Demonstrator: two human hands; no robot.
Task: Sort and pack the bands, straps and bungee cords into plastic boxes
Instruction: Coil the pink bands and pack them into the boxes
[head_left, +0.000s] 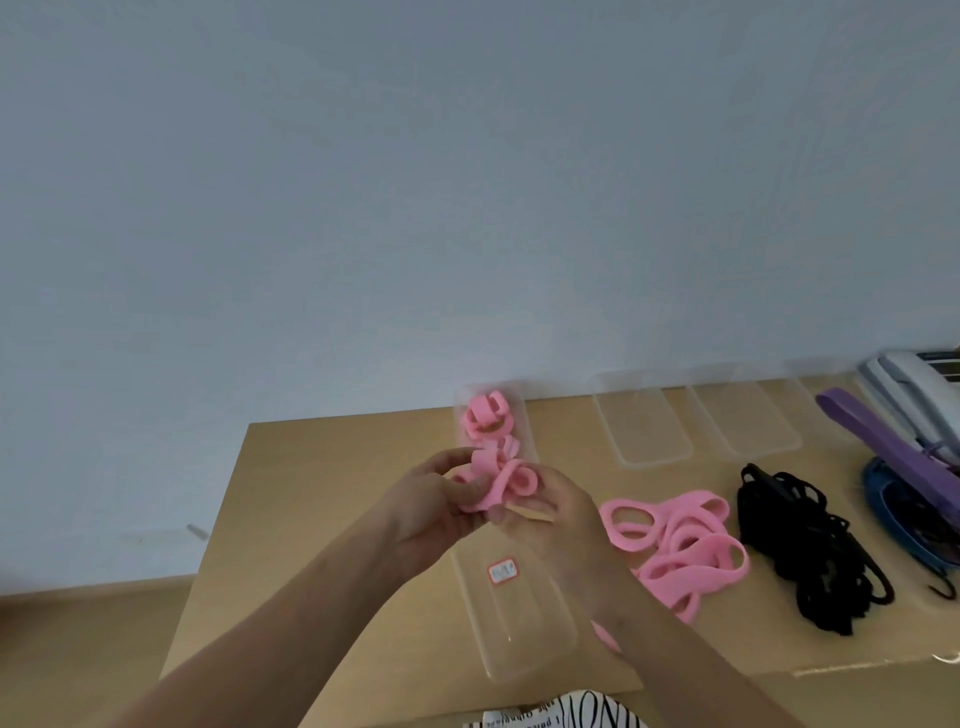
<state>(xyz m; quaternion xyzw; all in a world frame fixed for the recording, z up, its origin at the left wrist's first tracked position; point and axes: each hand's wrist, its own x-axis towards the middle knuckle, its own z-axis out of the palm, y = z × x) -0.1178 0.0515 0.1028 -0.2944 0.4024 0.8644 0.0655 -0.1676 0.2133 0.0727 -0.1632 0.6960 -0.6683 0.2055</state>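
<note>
Both hands meet above a long clear plastic box (540, 649) on the wooden table. My left hand (431, 514) and my right hand (550, 525) together grip a folded pink band (498, 480), fingers curled round its loops. My right hand also pinches a thin tan strip (530, 513). A rolled pink band (485, 413) lies at the far end of the box. A pile of loose pink bands (680, 545) lies to the right of my right wrist. Black bungee cords (810, 551) sit further right, then purple straps (893, 447).
Two clear plastic boxes, one (641, 421) beside the other (748, 415), stand at the table's back. A blue tray (893, 525) with straps and a grey device (904, 384) fill the far right. The table's left edge (218, 525) drops to the floor.
</note>
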